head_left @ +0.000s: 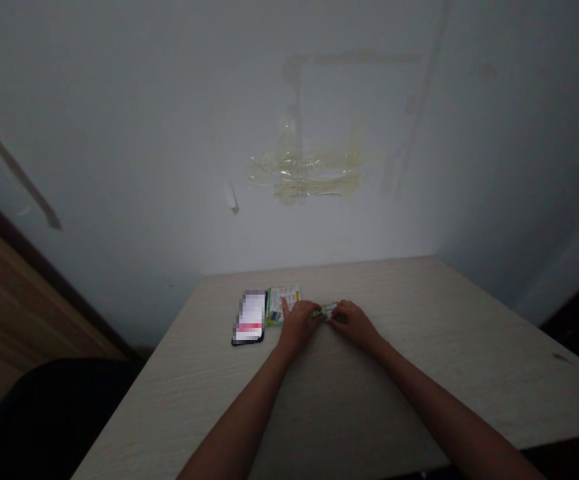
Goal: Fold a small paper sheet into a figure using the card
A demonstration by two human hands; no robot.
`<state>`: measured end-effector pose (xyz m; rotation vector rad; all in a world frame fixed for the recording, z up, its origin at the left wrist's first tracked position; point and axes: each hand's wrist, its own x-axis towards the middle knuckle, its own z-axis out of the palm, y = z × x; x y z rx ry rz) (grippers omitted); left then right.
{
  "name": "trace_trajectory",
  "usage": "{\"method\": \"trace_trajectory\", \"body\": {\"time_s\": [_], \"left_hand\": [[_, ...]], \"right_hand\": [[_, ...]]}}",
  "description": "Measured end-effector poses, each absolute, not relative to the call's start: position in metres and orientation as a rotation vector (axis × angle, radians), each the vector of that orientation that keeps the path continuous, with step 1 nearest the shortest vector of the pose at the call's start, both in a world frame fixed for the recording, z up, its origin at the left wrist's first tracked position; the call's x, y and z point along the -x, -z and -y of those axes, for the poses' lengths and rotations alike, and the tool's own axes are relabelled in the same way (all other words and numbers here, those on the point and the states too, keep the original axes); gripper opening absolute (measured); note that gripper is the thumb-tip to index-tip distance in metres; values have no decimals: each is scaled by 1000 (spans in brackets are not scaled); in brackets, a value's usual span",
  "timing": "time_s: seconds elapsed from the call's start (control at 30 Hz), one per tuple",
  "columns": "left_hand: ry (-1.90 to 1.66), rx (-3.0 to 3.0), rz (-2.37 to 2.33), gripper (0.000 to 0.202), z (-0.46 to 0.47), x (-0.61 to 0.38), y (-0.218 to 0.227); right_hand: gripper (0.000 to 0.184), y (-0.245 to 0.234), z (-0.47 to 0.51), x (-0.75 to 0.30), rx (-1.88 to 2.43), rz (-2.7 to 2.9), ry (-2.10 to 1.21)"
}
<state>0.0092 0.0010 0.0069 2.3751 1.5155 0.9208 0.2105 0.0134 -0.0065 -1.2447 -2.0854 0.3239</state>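
Note:
Between my two hands is a small green-and-white printed piece (327,309), perhaps paper or a wrapper; its exact kind is too small and dark to tell. My left hand (300,320) pinches its left end, while a finger of that hand reaches over a green-edged printed sheet or booklet (280,300). My right hand (352,321) pinches the right end, fingers curled. The booklet lies flat on the table, its lower right partly covered by my left hand. Just left of it rests a phone (250,317) with a lit, blurred screen.
The pale wood-grain table (209,400) meets a grey wall (169,133) at its back edge. Yellowed clear tape (314,175) sticks to the wall. A dark rounded object (59,407) stands beyond the table's left edge, near a wooden panel (14,300).

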Motion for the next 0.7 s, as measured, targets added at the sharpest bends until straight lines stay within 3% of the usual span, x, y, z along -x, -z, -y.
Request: {"method": "trace_trajectory", "body": {"time_s": [0.7], "left_hand": [[-761,-2576,-1549,23,-2,-10,2]], "right_hand": [[7,14,-20,-214,1209,2123,-358]]}}
